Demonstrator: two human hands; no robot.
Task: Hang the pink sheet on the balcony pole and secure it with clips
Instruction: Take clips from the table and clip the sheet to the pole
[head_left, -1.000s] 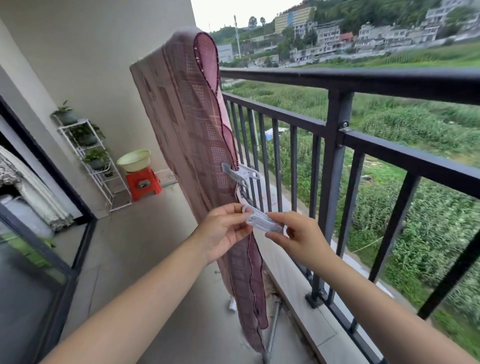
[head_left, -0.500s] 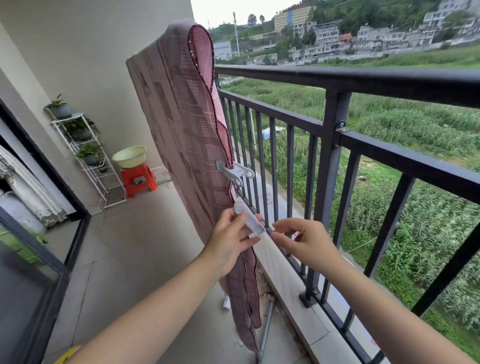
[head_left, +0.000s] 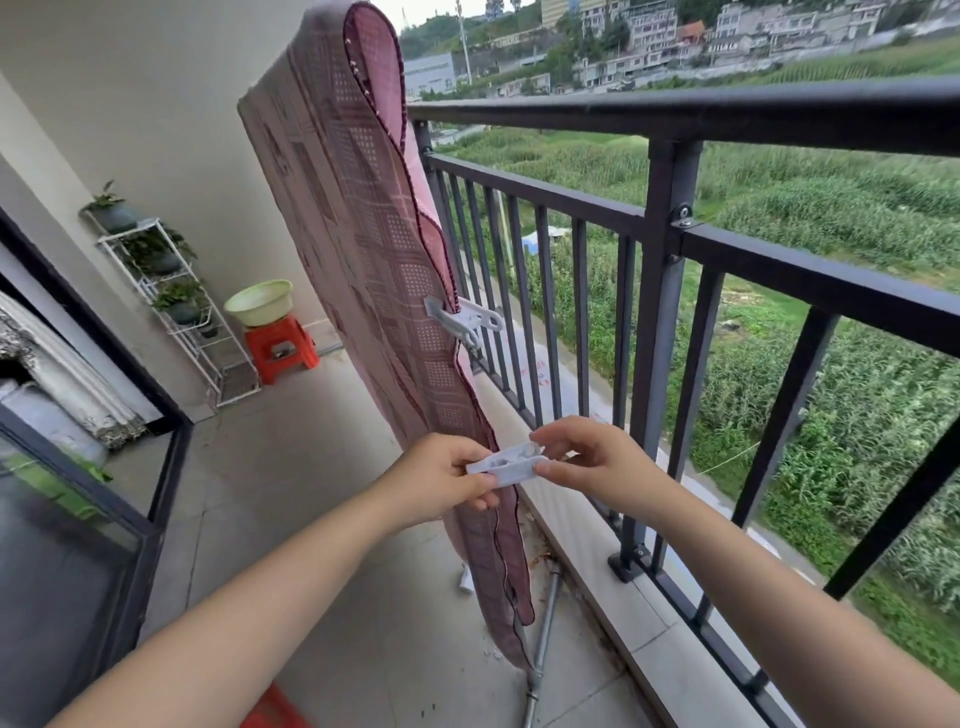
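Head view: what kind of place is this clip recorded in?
Most likely a home balcony a few floors up. A dark metal railing runs along its open side over green fields, a pink sheet hangs to dry, and a potted-plant rack stands by the wall.

The sheet (head_left: 363, 270) is showing dusty pink, patterned in pale dotted squares with a dark maroon edging. Both clips, one on its edge (head_left: 465, 323) and one in the hands (head_left: 506, 462), are looking white. The railing (head_left: 670, 332) is showing black, the stool (head_left: 280, 348) orange-red, the basin (head_left: 258, 302) pale green.
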